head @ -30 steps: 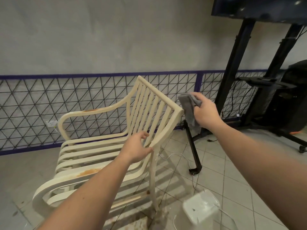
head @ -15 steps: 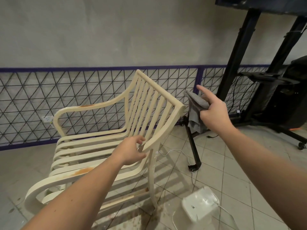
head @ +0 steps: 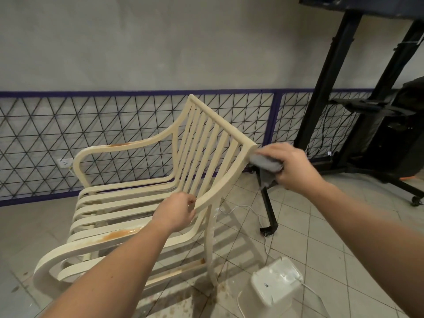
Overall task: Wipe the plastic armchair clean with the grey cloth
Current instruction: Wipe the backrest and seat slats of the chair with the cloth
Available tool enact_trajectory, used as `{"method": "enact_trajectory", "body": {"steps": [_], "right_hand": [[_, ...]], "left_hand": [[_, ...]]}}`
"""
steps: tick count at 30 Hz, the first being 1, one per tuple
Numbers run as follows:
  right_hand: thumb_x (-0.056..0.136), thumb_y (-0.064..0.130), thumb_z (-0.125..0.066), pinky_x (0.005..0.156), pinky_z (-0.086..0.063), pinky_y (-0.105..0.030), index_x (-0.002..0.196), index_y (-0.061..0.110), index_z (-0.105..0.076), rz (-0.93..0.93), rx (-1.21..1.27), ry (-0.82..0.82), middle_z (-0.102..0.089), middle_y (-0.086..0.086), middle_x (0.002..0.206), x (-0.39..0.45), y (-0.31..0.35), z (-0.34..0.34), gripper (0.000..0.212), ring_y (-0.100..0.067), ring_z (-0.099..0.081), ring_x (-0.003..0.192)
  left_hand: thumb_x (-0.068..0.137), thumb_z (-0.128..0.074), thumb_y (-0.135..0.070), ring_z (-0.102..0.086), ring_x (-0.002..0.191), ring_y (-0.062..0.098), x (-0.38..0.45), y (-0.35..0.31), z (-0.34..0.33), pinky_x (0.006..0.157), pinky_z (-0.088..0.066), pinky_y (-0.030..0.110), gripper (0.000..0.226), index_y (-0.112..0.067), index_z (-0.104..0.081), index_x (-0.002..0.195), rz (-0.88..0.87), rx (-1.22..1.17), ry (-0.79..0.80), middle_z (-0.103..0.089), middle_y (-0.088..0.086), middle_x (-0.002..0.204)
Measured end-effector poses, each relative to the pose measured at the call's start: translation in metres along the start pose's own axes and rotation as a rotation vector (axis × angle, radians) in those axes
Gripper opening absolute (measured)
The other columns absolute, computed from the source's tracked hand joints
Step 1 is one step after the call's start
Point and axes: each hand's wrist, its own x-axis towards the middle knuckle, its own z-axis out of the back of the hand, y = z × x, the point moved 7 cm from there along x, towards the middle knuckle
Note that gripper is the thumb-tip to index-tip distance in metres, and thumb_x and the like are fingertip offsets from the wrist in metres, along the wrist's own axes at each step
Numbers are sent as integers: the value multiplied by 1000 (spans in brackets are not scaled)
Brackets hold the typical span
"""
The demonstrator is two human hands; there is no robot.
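A cream slatted plastic armchair (head: 128, 203) stands in the middle, its seat facing left, with orange-brown stains on both armrests. My left hand (head: 175, 213) grips the near side rail where the backrest curves down into the armrest. My right hand (head: 290, 167) holds the bunched grey cloth (head: 265, 165) against the near top corner of the backrest. Part of the cloth hangs down below my palm.
A black TV stand (head: 344, 88) on wheeled legs rises at the right, one leg reaching behind the chair. A white boxy device (head: 275, 283) with a white cable lies on the tiled floor near the chair's rear leg. Brown spatter marks the tiles below. A wire-mesh fence lines the wall.
My right hand brought the cloth down and left onto the backrest's top corner. My left hand closed on the chair's side rail.
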Motion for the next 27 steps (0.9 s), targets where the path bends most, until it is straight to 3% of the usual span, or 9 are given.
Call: {"method": "enact_trajectory", "body": {"steps": [2, 4, 9, 12, 15, 18, 21, 24, 27], "right_hand": [[80, -4, -71, 100, -38, -33, 132, 24, -60, -53, -30, -147, -59, 4, 126, 5, -8, 21, 61, -15, -43, 118], [83, -1, -70, 97, -30, -28, 139, 24, -54, -29, -92, -158, -55, 2, 127, 21, -3, 28, 64, -17, -36, 117], [84, 7, -70, 114, -25, -40, 144, 28, -47, 101, -333, 71, -47, 5, 143, 49, 21, -8, 68, -21, -27, 135], [84, 4, -67, 120, -15, -36, 138, 18, -57, 274, -412, 151, -50, 1, 146, 40, 32, -40, 56, -22, -29, 144], [89, 10, -52, 114, -30, -38, 114, 10, -72, 501, -439, 146, -69, -4, 120, 24, 45, -52, 32, -26, -54, 125], [87, 16, -51, 98, -49, -38, 98, 8, -75, 577, -349, 247, -72, -6, 102, 13, 52, -45, 28, -25, -64, 103], [83, 15, -59, 98, -44, -27, 101, 8, -73, 454, -263, 132, -69, -6, 101, 18, 40, -8, 24, -21, -61, 101], [87, 5, -59, 98, -47, -37, 110, 8, -69, 216, -169, -122, -67, -8, 107, 30, 20, 35, 25, -24, -58, 107], [86, -5, -60, 106, -40, -34, 126, 16, -62, -100, -84, -221, -62, -2, 122, 36, 5, 32, 45, -20, -51, 120]], "left_hand": [[89, -64, -33, -62, 88, 17, 1, 1, 0, 74, -51, 31, 16, -32, -73, 102, 11, -2, -24, -67, -10, 101], [88, -66, -34, -61, 88, 15, 2, 1, 0, 71, -47, 28, 17, -33, -73, 103, 31, -17, -32, -69, -13, 101], [86, -69, -37, -62, 89, 15, 2, 3, 2, 70, -46, 28, 16, -34, -73, 101, 61, -19, -38, -69, -16, 100], [85, -68, -39, -63, 91, 18, 2, 2, 2, 69, -44, 28, 15, -33, -72, 99, 47, 11, -51, -69, -14, 100], [85, -66, -41, -63, 91, 19, 2, 0, 3, 68, -44, 28, 13, -32, -70, 95, 27, 50, -65, -68, -13, 99], [86, -66, -40, -61, 87, 18, 2, -1, 3, 68, -43, 28, 11, -32, -69, 93, 12, 64, -74, -66, -12, 99], [87, -66, -40, -61, 86, 19, 3, 0, 3, 67, -43, 28, 11, -31, -69, 92, 2, 72, -79, -66, -11, 98], [87, -66, -40, -61, 84, 19, 3, 0, 3, 64, -42, 27, 13, -28, -66, 83, -3, 81, -81, -66, -10, 95], [86, -66, -41, -61, 83, 19, 3, 0, 3, 64, -42, 27, 13, -28, -66, 83, -4, 87, -80, -65, -10, 93]]}}
